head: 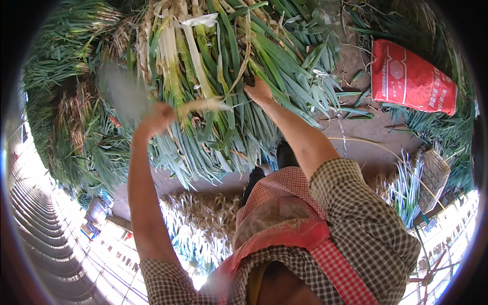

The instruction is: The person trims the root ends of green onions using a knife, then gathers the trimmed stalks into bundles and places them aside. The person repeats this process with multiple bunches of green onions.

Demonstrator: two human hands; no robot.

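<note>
A large heap of long green onions or leeks (pixel 198 68) lies before me, white stalks toward the top and green leaves fanned toward my body. Over its left part is my left hand (pixel 158 116), blurred and closed around a pale strip, likely a dry leaf (pixel 202 105). A faint grey blur beside that hand cannot be made out. My right hand (pixel 259 90) reaches into the leaves right of the middle; its fingertips are partly hidden, and whether it grips anything does not show. A scrap of white plastic film (pixel 202 20) rests on the stalks.
More bundles of green onions (pixel 72 57) are piled at left. On the right, a red printed sack (pixel 411 78) lies over other greens. A plastic crate (pixel 432 179) stands at lower right beside upright onions (pixel 406 190). Rows of bundled stalks (pixel 206 213) lie behind my feet.
</note>
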